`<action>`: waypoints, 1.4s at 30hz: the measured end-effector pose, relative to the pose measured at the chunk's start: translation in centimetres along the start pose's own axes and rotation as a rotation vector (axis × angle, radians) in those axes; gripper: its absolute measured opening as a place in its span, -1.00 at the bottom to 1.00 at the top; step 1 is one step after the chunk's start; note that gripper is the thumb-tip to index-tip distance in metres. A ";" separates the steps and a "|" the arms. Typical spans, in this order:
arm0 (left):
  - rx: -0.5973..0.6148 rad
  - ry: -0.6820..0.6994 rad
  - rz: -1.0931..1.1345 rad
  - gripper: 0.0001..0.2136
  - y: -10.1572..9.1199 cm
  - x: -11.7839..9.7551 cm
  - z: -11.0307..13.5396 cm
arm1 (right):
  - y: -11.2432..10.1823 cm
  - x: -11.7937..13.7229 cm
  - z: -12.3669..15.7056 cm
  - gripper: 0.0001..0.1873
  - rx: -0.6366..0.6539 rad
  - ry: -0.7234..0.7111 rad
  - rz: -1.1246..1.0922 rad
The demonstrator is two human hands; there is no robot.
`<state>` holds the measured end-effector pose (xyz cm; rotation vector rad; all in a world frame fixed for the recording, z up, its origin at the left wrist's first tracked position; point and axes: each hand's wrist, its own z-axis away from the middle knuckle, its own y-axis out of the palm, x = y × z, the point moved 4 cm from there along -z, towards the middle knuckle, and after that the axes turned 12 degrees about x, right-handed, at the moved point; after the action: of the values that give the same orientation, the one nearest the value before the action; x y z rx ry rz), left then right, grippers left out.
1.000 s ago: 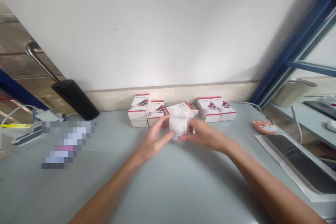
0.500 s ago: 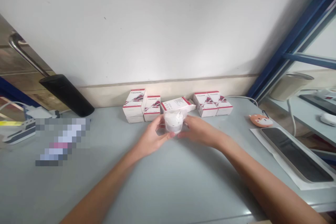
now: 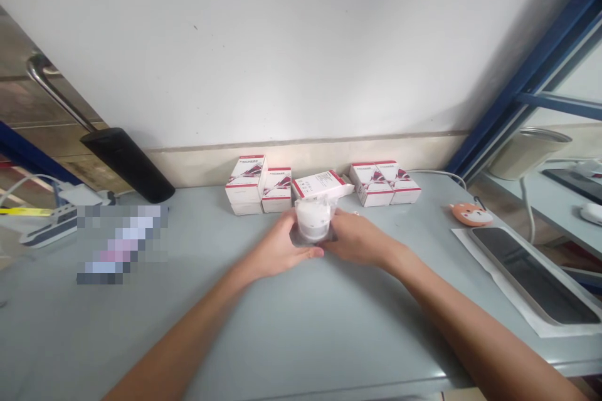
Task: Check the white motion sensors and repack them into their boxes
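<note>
Grey table (image 3: 263,338), wrapped device (image 3: 313,222) indistinct

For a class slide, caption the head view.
Hands around a plastic-wrapped white object, red-and-white boxes behind.

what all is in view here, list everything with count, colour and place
table: one, grey, centre and foreground
boxes: at least six, white and red, table's back
wrapped device: one, white, in front of boxes
wall: one, white, behind table
block: one, black, back left
bent bar: one, silver, above block
power strip: one, white and dark, far left
pixelated item: one, colours masked, table's left
pouch: one, orange and white, table's right
sheet: one, white, table's right
phone-like slab: one, dark, on sheet
shelf: one, grey, far right
bucket: one, beige, far right
bars: several, blue, both sides
cables: several, white, both sides
left hand: one, bare, device's left
right hand: one, bare, device's right
</note>
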<state>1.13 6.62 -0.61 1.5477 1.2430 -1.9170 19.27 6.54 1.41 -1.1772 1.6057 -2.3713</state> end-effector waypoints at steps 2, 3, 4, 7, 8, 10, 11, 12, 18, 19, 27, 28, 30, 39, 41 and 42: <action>-0.033 0.001 0.160 -0.39 -0.3 -0.4 0.1 | 0.0 0.4 0.0 -0.65 -0.021 -0.084 -0.050; -0.068 -0.004 0.247 -0.46 -0.6 -0.5 0.1 | 0.0 0.5 0.0 -0.66 -0.033 -0.111 -0.092; -0.107 0.002 0.342 -0.50 -0.9 -0.7 0.0 | -0.1 0.5 0.0 -0.70 -0.048 -0.122 -0.145; -0.191 0.102 0.691 -0.57 -2.1 -1.4 -0.1 | -0.8 0.6 0.0 -0.72 -0.098 -0.116 -0.348; -0.220 0.136 0.800 -0.59 -2.6 -1.6 -0.1 | -1.3 0.6 0.1 -0.70 -0.129 -0.114 -0.405; -0.281 0.156 0.975 -0.63 -3.3 -1.6 0.0 | -2.4 0.7 0.5 -0.68 -0.238 -0.118 -0.477; -0.307 0.143 1.040 -0.65 -3.6 -1.5 0.1 | -3.0 0.8 0.7 -0.67 -0.305 -0.113 -0.497; -0.327 0.120 1.093 -0.67 -3.7 -1.4 0.1 | -3.4 0.8 0.9 -0.68 -0.360 -0.112 -0.512; -0.280 0.049 1.223 -0.71 -2.6 -0.9 0.0 | -2.1 1.8 0.4 -0.68 -0.292 -0.249 -0.556; -0.276 0.050 1.231 -0.73 -2.4 -1.0 0.0 | -1.8 1.8 0.2 -0.69 -0.286 -0.255 -0.558; -0.337 0.018 1.263 -0.73 -2.6 -1.5 0.2 | -2.6 0.4 0.4 -0.83 -0.462 -0.142 -0.594; -0.333 0.034 1.256 -0.74 -2.6 -1.5 0.2 | -2.6 0.5 0.4 -0.81 -0.459 -0.143 -0.616; -0.320 0.065 1.228 -0.77 -2.5 -1.5 0.1 | -2.2 1.0 0.3 -0.68 -0.390 -0.189 -0.634; -0.274 0.117 1.073 -0.69 -2.0 -2.1 0.1 | -1.6 0.6 -0.3 -0.75 -0.404 -0.213 -0.836; -0.294 0.123 1.059 -0.67 -2.1 -2.3 0.1 | -1.3 1.0 -0.3 -0.63 -0.340 -0.225 -0.960; -0.299 0.131 1.048 -0.66 -2.1 -2.4 0.2 | -1.0 1.2 -0.3 -0.56 -0.300 -0.215 -0.999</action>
<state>0.24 7.06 2.43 1.6682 0.5006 -0.9225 18.55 6.71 2.85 -2.6913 1.5291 -2.2872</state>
